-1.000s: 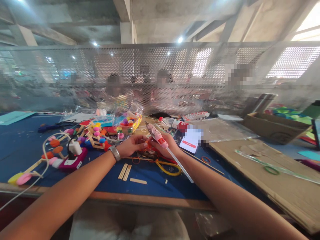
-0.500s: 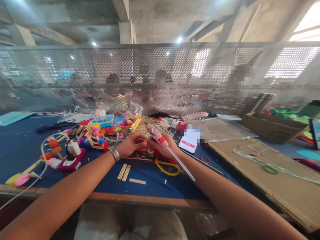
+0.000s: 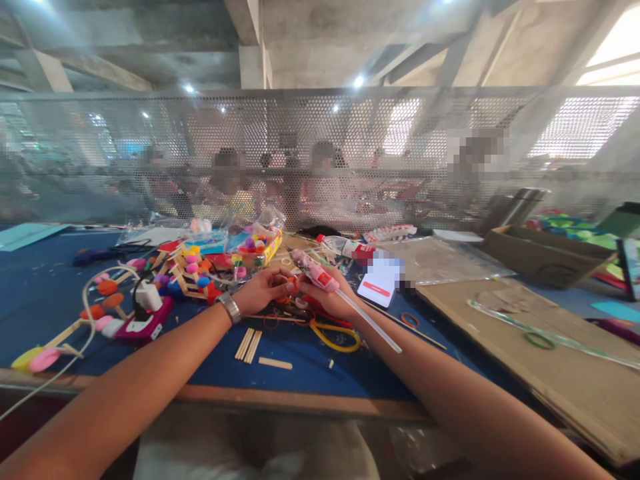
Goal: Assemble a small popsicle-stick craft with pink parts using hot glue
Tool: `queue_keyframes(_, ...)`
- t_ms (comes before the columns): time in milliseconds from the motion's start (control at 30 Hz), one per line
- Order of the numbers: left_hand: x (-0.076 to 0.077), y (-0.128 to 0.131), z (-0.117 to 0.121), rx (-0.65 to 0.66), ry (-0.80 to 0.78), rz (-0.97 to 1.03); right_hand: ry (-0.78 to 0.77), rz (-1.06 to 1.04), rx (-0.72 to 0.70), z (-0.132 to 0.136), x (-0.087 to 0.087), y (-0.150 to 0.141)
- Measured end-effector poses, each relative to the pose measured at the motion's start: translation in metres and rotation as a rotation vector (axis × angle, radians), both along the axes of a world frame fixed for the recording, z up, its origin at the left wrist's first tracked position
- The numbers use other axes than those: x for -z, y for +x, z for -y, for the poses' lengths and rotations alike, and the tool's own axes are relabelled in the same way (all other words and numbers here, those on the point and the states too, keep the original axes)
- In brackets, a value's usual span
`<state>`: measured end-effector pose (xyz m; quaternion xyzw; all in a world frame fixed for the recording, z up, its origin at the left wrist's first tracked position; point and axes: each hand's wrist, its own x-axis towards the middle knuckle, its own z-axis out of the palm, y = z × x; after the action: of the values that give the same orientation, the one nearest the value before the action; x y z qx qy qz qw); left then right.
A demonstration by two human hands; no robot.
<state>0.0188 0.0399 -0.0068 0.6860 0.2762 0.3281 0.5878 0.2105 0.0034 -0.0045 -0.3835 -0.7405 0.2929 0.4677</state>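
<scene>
My right hand (image 3: 333,293) is closed round a pink hot glue gun (image 3: 317,272), its nozzle pointing away and to the left. A long translucent glue stick (image 3: 373,323) sticks out of the gun's back end over my forearm. My left hand (image 3: 260,290), with a metal watch on the wrist, pinches a small orange piece (image 3: 292,285) close to the right fingers; its exact kind is hard to make out. Below the hands lie several wooden craft sticks (image 3: 249,345), a single craft stick (image 3: 275,363) and a yellow loop (image 3: 335,338).
A colourful pile of craft-stick and pom-pom pieces (image 3: 187,270) spreads at left, near a purple power strip (image 3: 145,320) with a white plug. A phone (image 3: 379,283), a bottle (image 3: 345,247), and cardboard (image 3: 480,333) occupy the right. Behind stands a perforated metal screen (image 3: 300,120).
The glue gun has tilted slightly, and its glue stick's free end has moved right and a little up. Both hands stay close together in nearly the same place.
</scene>
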Motion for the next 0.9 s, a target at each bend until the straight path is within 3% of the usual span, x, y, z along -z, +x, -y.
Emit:
queue_keyframes(200, 0.001, -0.002, -0.002, -0.019, 0.006, 0.001, 0.023, 0.0, 0.035, -0.001, 0.0, 0.001)
queue_keyframes(500, -0.002, -0.002, 0.001, 0.044, -0.062, 0.026, 0.064, -0.039, 0.233, -0.011, 0.006, 0.002)
queue_keyframes(733, 0.0, -0.003, 0.0, 0.043, -0.081, 0.046, 0.024, 0.022, 0.064, -0.012, 0.009, 0.004)
queue_keyframes(900, 0.002, -0.005, -0.002, 0.062, -0.073, 0.037, 0.061, 0.098, 0.113, -0.011, 0.009, 0.004)
